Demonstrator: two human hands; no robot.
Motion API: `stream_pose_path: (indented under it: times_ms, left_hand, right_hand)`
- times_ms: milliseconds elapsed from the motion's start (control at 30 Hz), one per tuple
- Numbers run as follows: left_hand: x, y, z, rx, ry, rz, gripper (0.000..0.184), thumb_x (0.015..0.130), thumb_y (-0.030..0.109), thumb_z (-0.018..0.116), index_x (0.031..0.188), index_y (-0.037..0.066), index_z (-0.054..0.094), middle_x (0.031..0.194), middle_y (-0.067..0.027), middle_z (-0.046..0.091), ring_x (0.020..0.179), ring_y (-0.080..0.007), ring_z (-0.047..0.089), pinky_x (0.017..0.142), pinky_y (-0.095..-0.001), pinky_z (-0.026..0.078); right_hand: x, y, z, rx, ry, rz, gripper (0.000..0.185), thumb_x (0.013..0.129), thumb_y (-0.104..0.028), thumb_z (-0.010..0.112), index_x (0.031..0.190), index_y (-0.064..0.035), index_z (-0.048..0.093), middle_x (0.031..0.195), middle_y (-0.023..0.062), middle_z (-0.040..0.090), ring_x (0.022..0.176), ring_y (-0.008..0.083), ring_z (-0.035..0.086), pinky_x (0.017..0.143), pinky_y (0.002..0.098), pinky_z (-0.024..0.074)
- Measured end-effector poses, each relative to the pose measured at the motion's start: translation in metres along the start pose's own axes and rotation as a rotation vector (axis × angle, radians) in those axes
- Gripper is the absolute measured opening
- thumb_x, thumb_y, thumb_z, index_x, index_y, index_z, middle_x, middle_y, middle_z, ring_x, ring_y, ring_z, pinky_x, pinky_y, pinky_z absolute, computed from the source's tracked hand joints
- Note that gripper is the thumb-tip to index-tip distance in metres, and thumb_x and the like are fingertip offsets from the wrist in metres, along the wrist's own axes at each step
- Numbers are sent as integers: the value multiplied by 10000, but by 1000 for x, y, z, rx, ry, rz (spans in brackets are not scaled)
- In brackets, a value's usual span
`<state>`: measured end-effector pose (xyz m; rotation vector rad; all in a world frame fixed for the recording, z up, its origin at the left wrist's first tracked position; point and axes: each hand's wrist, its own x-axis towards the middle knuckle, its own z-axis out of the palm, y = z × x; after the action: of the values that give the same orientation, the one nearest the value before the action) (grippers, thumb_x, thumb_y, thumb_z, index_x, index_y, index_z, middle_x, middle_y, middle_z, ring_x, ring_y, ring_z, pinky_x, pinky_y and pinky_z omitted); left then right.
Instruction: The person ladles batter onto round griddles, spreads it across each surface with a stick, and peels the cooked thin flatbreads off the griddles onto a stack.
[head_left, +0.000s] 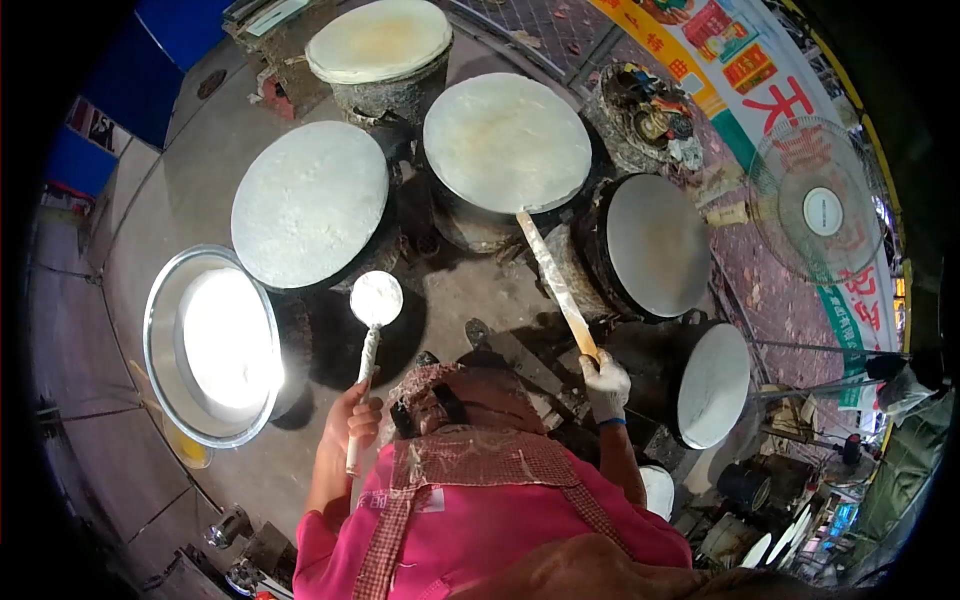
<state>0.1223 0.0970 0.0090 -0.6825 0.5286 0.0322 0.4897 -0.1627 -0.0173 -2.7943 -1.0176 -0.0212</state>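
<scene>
My left hand [356,414] is closed round the handle of a ladle [377,299], whose round bowl is coated or filled with white batter. A white glove covers my right hand [605,387], which grips a long flat wooden spatula [556,282]. The spatula's far tip meets the near edge of a thin white pancake [508,140] that covers a round griddle and is faintly browned in the middle. Left of it, another griddle carries a white, bubbly pancake [310,203]. A large metal basin [160,330] of white batter [228,338] stands left of the ladle.
Another pancake-covered griddle [380,40] stands at the back. On the right are a bare-looking grey griddle [657,245] and one with a white layer [714,385]. A fan [822,211] and a printed banner [790,100] stand beyond. Cluttered items lie at lower right.
</scene>
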Motion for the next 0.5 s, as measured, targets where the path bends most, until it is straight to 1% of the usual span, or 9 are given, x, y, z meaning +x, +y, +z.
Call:
stream_pose_path:
  times_ms: [133, 233, 267, 367, 400, 433, 467, 500]
  left_hand:
    - [-1, 2, -4, -1, -24, -2, 426, 889, 373, 408, 595, 68, 363, 475, -11, 342, 358, -100, 341, 300, -225, 296]
    - [-4, 2, -4, -6, -28, -20, 420, 889, 366, 406, 596, 69, 362, 476, -11, 343, 348, -100, 326, 304, -232, 300]
    - [-3, 1, -4, -10, -33, -26, 418, 889, 364, 405, 595, 69, 361, 474, -10, 342, 344, -100, 320, 306, -234, 302]
    - [-1, -1, -11, 6, -8, 14, 423, 882, 370, 411, 584, 75, 354, 459, 0, 335, 329, -98, 303, 298, -233, 290]
    - [1, -4, -11, -16, 9, 42, 422, 877, 370, 429, 584, 77, 349, 459, 9, 328, 324, -84, 289, 284, -221, 264]
    - [2, -9, -10, -40, 26, 72, 422, 873, 369, 446, 584, 79, 344, 458, 18, 321, 319, -69, 275, 271, -209, 237]
    - [4, -14, -9, -65, 40, 105, 423, 868, 369, 464, 584, 81, 339, 458, 27, 313, 313, -55, 261, 257, -197, 211]
    - [5, -19, -8, -41, 65, 144, 421, 868, 371, 464, 588, 82, 342, 456, 27, 313, 313, -54, 262, 257, -194, 213]
  right_hand:
    - [2, -8, 13, 103, 52, -57, 365, 751, -387, 626, 931, -70, 625, 705, 148, 623, 595, 294, 604, 555, 375, 490]
    - [10, -16, 24, 149, 99, -99, 376, 765, -379, 615, 981, -72, 609, 706, 149, 625, 600, 298, 603, 558, 380, 487]
    - [17, -18, 25, 283, 15, -66, 338, 773, -366, 610, 942, -73, 592, 650, 133, 611, 581, 305, 599, 536, 377, 482]
    - [47, -25, 23, 38, -263, -20, 336, 731, -379, 649, 876, -83, 587, 657, 167, 608, 581, 320, 599, 537, 398, 486]
    - [61, -20, 39, -41, -80, -162, 310, 740, -374, 641, 837, -89, 568, 573, 150, 570, 522, 320, 578, 498, 416, 468]
    - [84, -33, 37, -137, -195, -152, 315, 719, -357, 652, 862, -91, 565, 616, 152, 573, 542, 317, 577, 502, 420, 464]
    - [111, -27, 62, -63, -33, -342, 319, 696, -334, 660, 883, -95, 565, 753, 152, 595, 583, 313, 580, 538, 422, 469]
    - [136, -43, 59, -128, -59, -375, 331, 683, -306, 661, 911, -85, 566, 894, 142, 584, 678, 314, 585, 626, 426, 474]
